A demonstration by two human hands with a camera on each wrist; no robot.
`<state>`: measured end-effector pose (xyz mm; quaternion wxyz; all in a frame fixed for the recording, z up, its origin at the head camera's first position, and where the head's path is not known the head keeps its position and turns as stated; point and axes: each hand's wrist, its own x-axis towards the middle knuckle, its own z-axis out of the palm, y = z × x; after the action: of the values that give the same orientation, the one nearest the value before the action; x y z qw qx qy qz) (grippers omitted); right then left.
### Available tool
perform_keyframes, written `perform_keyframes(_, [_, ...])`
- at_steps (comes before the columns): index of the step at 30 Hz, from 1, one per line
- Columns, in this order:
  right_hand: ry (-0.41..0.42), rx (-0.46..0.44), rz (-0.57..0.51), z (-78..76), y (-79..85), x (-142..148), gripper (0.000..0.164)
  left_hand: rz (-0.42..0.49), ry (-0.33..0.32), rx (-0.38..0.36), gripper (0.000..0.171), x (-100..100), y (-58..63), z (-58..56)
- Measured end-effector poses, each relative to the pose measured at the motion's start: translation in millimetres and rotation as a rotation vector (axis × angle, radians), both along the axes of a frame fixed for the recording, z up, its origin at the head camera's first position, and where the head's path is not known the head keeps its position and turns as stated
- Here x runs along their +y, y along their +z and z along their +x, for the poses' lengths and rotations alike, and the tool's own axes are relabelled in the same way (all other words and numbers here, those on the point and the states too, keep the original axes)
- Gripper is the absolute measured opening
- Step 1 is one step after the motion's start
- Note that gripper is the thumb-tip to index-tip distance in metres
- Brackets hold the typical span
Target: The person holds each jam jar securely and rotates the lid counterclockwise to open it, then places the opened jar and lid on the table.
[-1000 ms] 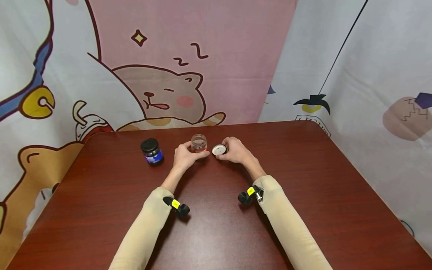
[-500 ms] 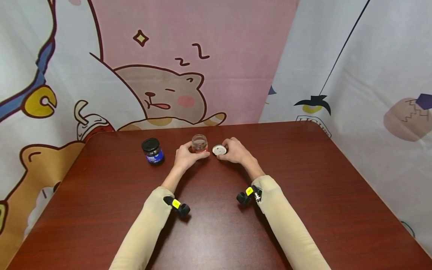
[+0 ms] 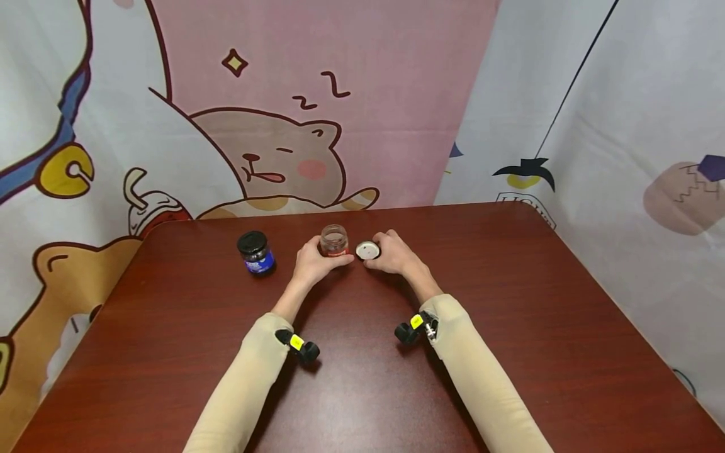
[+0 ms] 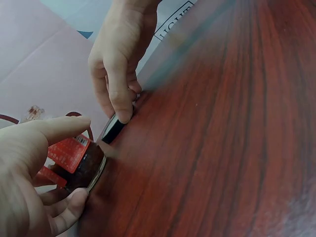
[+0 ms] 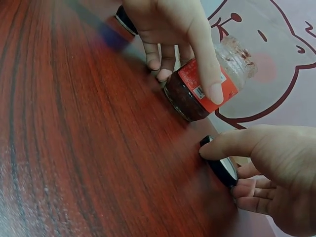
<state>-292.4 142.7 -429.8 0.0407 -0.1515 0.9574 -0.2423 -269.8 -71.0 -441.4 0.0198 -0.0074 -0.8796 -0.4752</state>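
Observation:
My left hand (image 3: 313, 263) grips an uncapped glass jar (image 3: 334, 238) upright on the table, its thumb across the front. In the right wrist view the jar (image 5: 229, 61) has a red label, dark contents low down and smears inside its neck. Just to the right, my right hand (image 3: 396, 255) pinches a black lid (image 3: 368, 251) by its edge, white inner side facing up. The lid (image 5: 220, 167) lies at table level in the right wrist view, thumb on one side and fingers on the other. Hand and lid are apart from the jar.
A second jar (image 3: 257, 254), with a black lid on and a blue label, stands left of my left hand. The reddish-brown table (image 3: 351, 390) runs back to a patterned cloth (image 3: 408, 107), and another cloth hangs at the right.

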Motion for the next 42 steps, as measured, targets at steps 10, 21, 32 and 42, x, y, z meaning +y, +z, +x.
perform_keyframes(10, [0.006, 0.005, -0.056, 2.8, 3.7, 1, 0.064, -0.024, 0.018, 0.046, 0.083, 0, 5.2, 4.0])
perform_keyframes(21, [-0.064, 0.034, -0.156, 6.9, 12.0, 2, 0.071, 0.033, 0.012, 0.088, 0.083, -2, 17.7, 13.6])
perform_keyframes(32, [-0.054, 0.115, -0.241, 10.1, 28.1, -2, 0.067, 0.112, 0.015, 0.130, 0.091, -9, 28.6, 21.7])
perform_keyframes(42, [-0.020, 0.193, -0.269, 15.1, 41.1, -9, 0.064, 0.127, 0.011, 0.120, 0.080, -24, 32.9, 22.5])
